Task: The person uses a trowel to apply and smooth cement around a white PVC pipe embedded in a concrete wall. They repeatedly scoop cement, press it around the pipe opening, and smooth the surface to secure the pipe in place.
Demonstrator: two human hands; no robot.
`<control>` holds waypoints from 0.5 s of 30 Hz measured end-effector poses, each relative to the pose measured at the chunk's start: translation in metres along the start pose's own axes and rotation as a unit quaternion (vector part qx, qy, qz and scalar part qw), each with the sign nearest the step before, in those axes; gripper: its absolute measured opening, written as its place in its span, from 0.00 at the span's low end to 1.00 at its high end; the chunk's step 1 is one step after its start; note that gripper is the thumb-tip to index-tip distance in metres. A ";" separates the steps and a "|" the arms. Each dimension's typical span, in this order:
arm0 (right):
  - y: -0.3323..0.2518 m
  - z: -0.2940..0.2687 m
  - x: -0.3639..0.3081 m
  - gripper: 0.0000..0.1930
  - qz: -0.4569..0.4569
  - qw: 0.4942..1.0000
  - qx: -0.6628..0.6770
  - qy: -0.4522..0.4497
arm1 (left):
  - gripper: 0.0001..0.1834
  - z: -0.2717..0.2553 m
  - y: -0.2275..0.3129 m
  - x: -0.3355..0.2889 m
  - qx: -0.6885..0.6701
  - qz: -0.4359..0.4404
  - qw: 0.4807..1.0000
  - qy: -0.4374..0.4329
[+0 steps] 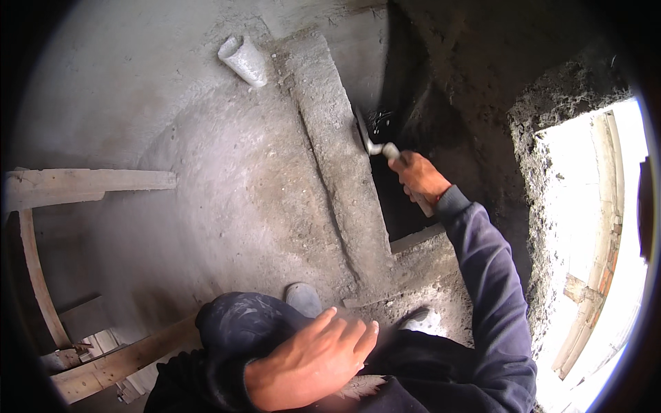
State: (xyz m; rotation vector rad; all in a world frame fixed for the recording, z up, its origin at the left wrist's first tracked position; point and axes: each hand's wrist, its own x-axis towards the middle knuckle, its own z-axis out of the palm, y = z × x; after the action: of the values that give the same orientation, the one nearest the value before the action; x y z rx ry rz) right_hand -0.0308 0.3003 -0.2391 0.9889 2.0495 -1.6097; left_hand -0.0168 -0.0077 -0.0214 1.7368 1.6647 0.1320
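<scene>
My right hand point(417, 180) is closed around the handle of a trowel point(376, 147). Its blade shows almost edge-on and lies along the side face of a long rough concrete ledge point(342, 158). Beyond that face is a dark recess, whose depth I cannot make out. Low in the view, my left hand point(310, 361) hovers over my lap by my bent knee, its fingers stretched out and nothing seen in it. A pale jagged patch shows just below those fingers; what it is I cannot tell.
A white pipe piece point(244, 62) sticks up near the ledge's far end. Wooden beams point(89, 182) stand at the left, with another plank point(124, 354) at lower left. On the right, a rough-edged opening point(585, 227) lets in bright light. My shoes rest on the dusty concrete.
</scene>
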 end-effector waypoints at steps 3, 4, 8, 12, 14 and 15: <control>-0.002 -0.002 -0.008 0.22 -0.007 0.997 -0.053 0.063 | 0.34 -0.004 0.000 0.000 0.023 0.014 1.000 0.004; -0.007 -0.001 -0.012 0.22 -0.020 0.996 -0.036 0.084 | 0.34 -0.005 0.000 -0.001 0.026 0.012 1.000 0.005; -0.009 -0.004 -0.004 0.23 -0.105 0.985 0.122 0.063 | 0.32 -0.003 0.000 0.000 -0.016 -0.016 1.000 0.001; 0.003 -0.006 0.020 0.24 0.015 0.989 -0.149 0.007 | 0.31 -0.004 0.000 0.001 -0.013 -0.008 1.000 0.012; 0.010 -0.006 0.015 0.25 0.010 0.996 -0.070 0.051 | 0.30 -0.005 0.004 -0.007 0.003 -0.027 0.998 0.047; 0.005 -0.004 0.012 0.25 0.006 0.997 -0.037 0.063 | 0.30 -0.005 0.005 -0.007 0.003 -0.037 0.998 0.049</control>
State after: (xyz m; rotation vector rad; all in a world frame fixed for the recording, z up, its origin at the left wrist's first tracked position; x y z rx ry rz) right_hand -0.0352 0.3085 -0.2489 1.0996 2.1647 -1.4875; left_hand -0.0167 -0.0118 -0.0119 1.6947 1.7985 0.1798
